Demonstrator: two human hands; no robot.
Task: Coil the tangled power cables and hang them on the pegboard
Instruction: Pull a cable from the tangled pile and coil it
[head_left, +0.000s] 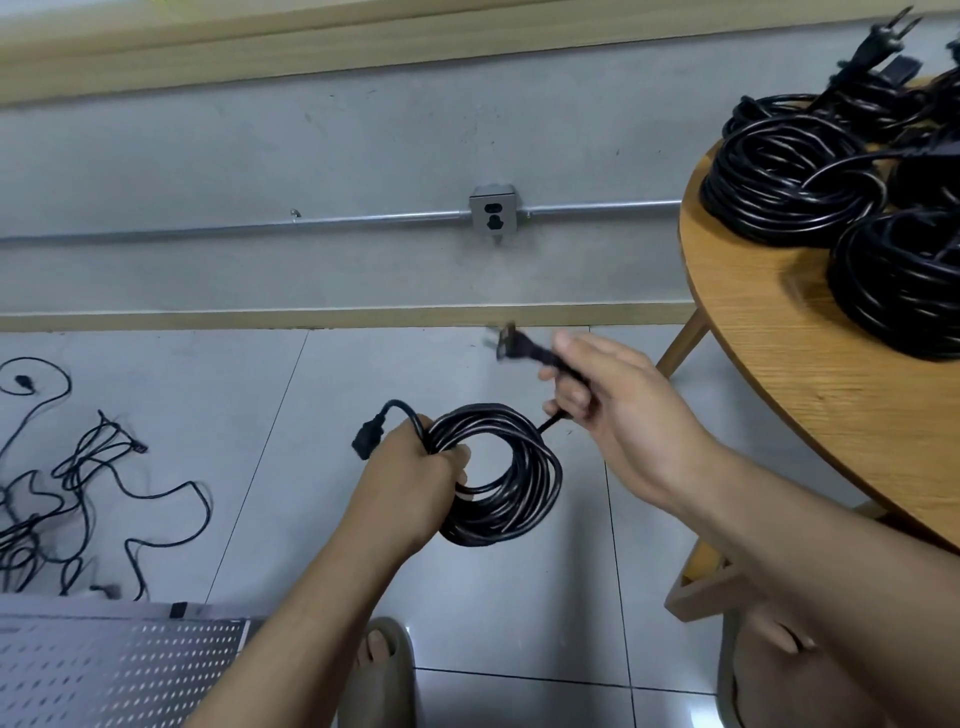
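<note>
- My left hand (415, 467) had its fingers curled tight round one side of the black coil (514, 478). The loops hung just beyond the knuckles, and the socket end (366, 441) stuck out on the far side of that fist.
- My right hand (618, 410) had its fingers closed on the neck of the plug (506, 340), whose blurred prongs poked out past the fingertips.
- I judged this to be the finish of one coil, as only a short tail ran between the two sets of fingers.
- The next move called for wrapping or tucking that tail so the loops held, then carrying the coil to the pegboard (104, 670), low and well left of my left fingers.
- The tangled cables (78, 483) lay further left on the floor.
</note>
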